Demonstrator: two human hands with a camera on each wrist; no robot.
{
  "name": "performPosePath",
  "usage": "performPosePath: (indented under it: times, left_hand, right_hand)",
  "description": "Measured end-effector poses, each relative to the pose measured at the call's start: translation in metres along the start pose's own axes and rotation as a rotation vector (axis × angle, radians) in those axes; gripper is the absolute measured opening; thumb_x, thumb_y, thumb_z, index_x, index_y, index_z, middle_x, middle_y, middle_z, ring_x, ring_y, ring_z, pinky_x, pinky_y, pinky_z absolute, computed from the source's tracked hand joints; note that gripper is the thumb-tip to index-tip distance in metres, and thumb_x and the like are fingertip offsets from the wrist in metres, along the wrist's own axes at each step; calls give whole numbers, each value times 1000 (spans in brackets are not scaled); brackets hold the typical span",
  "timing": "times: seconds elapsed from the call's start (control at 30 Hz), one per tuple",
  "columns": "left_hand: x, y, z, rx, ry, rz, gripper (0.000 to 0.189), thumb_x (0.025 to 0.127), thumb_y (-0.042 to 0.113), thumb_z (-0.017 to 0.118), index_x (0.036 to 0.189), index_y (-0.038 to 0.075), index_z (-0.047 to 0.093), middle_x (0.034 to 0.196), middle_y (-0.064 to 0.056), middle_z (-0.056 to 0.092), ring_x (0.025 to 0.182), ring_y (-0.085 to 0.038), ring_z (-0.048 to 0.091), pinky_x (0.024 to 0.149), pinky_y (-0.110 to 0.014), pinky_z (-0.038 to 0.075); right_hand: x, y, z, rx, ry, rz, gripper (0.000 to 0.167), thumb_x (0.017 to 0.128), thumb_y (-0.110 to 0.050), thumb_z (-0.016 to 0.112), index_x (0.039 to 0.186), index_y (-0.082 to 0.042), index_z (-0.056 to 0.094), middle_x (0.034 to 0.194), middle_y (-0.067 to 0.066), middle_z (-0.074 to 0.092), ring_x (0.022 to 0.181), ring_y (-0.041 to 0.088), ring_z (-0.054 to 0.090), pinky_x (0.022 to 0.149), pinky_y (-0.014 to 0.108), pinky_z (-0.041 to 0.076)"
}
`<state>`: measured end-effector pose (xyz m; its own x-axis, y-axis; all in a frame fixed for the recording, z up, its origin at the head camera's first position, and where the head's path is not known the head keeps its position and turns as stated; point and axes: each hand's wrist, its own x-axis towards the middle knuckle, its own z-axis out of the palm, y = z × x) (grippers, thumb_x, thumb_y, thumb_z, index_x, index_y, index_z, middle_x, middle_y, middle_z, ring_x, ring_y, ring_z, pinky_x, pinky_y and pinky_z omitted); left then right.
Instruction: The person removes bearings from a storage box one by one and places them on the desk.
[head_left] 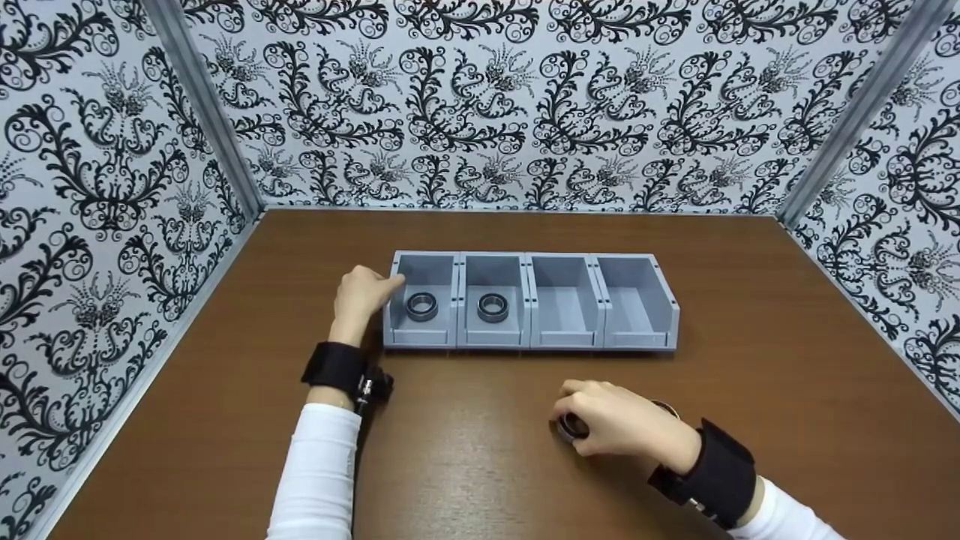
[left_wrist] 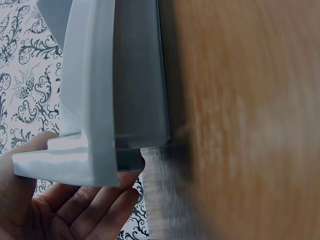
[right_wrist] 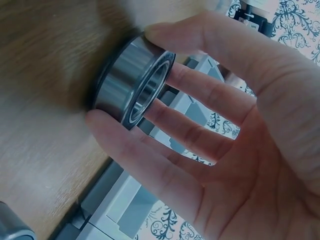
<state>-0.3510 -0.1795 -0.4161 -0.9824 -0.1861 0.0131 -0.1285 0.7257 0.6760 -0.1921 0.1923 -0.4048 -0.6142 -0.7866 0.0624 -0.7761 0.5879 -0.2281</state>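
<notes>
A row of joined grey bins [head_left: 566,340] stands on the table. My left hand [head_left: 363,294] grips the outer wall of the leftmost bin; in the left wrist view its fingers [left_wrist: 95,207] lie on the outer side of that wall. One ball bearing [head_left: 421,307] lies in the leftmost bin and another bearing [head_left: 493,307] in the bin beside it. In front of the row, my right hand [head_left: 619,420] pinches a steel bearing [right_wrist: 132,82] by its rim, between thumb and fingers, at the tabletop. The two right bins hold nothing.
Another ring-shaped part [head_left: 665,409], mostly hidden, lies behind the right hand; a metal cylinder edge [right_wrist: 15,225] shows in the right wrist view. Patterned panels [head_left: 480,112] enclose the brown table [head_left: 450,465] at the back and both sides.
</notes>
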Motion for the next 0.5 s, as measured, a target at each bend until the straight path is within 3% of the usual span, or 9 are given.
performPosePath:
  times: [0.5]
  left_hand:
    - [0,-1,0,-2,13,12,57,93,43,70,50,19,41,52,6,38,57,-18,43,53,-32,29]
  right_hand:
    - [0,2,4,-3,11,-5,34,69,-2,80,102,-11,78,97,1,64,77,13,60,65,31,50]
